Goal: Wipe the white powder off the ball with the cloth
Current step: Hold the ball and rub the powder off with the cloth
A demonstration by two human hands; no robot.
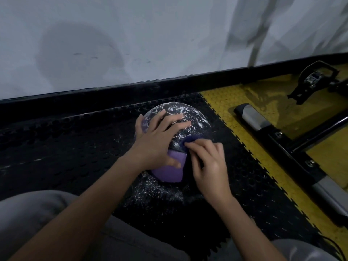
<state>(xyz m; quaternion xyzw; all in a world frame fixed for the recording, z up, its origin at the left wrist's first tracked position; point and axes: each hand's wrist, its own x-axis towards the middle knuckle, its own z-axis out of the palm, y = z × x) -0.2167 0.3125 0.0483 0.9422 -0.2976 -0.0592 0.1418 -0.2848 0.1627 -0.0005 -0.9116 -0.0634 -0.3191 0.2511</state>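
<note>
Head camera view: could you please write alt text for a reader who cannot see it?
A person's right hand pinches a dark blue cloth against a black and purple ball speckled with white powder, while the left hand lies spread over its top. The ball sits on a black mat dusted with powder, beside yellow tiles.

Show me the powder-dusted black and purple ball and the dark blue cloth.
Powder-dusted black and purple ball [197, 117], head view, speckled upper right surface.
Dark blue cloth [192, 138], head view, bunched fold lying on the ball.
</note>
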